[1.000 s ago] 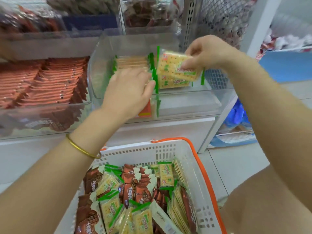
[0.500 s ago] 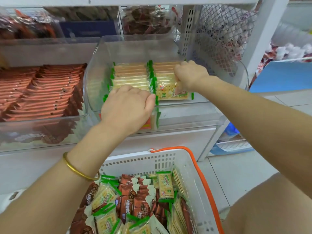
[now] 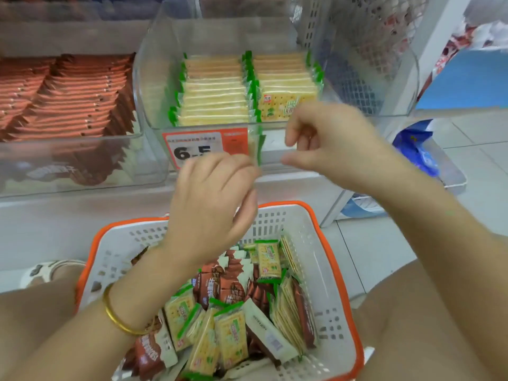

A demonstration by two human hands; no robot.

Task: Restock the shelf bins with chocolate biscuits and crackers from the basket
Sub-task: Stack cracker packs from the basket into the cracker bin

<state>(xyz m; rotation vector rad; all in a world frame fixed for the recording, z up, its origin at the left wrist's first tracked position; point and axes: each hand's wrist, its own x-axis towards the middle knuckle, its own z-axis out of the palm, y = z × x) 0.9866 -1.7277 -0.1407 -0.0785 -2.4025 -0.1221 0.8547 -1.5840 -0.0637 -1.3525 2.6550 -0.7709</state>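
Note:
The clear cracker bin [image 3: 365,116] on the shelf holds two rows of green-edged cracker packets [image 3: 214,92]. Left of it, another clear bin [image 3: 82,160] is packed with brown chocolate biscuit packets [image 3: 68,92]. Below, a white basket with an orange rim [image 3: 334,243] holds mixed cracker and chocolate packets [image 3: 231,287]. My left hand [image 3: 214,204] hovers between bin and basket and pinches a cracker packet [image 3: 257,147] that stands edge-on at its fingertips. My right hand [image 3: 330,144] is in front of the cracker bin with loosely curled fingers, holding nothing, a short gap from that packet.
A red and white price tag [image 3: 203,149] reading 6.5 sits on the cracker bin's front. A white perforated shelf upright [image 3: 310,20] and wire mesh stand at the right. Blue bags [image 3: 415,149] lie in a low tray beyond. My knees flank the basket.
My right hand let go of the cracker packets in the right row and drew back out of the bin. My left hand also pulled back toward the basket, uncovering the price tag.

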